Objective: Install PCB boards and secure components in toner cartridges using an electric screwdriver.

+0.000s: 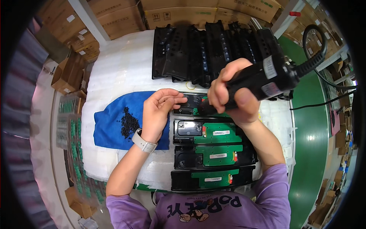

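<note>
My right hand (234, 93) is wrapped round a black corded electric screwdriver (259, 80). Its tip points down and left at the farthest black panel (187, 103), which carries a green circuit board largely covered by my hand. At that panel's left end my left hand (162, 101) has thumb and fingers pressed together; anything between them is too small to make out. A pile of small black screws (129, 122) lies on a blue cloth (106, 128) left of my wrist. Nearer to me, three more black panels with green circuit boards (219, 133) lie in a column.
Several long black plastic housings (171, 53) lie side by side at the back of the white-covered table (114, 68). The screwdriver's cable (312, 65) runs off right, above a green surface (307, 152). Cardboard boxes (183, 17) stand behind; trays of green boards (74, 145) stand left.
</note>
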`<move>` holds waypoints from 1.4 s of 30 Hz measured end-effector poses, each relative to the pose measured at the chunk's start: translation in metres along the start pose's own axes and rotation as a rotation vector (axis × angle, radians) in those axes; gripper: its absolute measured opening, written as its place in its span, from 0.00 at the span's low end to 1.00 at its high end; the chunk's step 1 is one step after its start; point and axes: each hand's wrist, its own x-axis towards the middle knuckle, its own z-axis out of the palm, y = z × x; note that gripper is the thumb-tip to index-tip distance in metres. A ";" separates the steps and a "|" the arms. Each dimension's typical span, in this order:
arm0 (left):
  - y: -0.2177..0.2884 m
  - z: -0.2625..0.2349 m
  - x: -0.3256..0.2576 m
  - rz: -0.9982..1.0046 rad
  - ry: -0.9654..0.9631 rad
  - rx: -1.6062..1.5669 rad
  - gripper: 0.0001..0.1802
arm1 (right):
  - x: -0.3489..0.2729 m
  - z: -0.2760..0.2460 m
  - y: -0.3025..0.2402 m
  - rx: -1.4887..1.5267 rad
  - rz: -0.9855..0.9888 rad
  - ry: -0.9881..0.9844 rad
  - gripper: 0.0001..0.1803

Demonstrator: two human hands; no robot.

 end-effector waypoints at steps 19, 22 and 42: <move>-0.007 0.009 0.002 -0.033 0.027 -0.076 0.08 | 0.003 0.014 0.011 -0.572 0.010 -0.244 0.14; -0.002 0.013 -0.003 0.007 0.019 -0.004 0.06 | 0.004 0.014 0.013 -0.615 -0.097 -0.265 0.12; -0.005 0.010 -0.002 -0.027 -0.035 -0.042 0.08 | -0.005 0.013 0.019 -0.584 -0.041 -0.230 0.13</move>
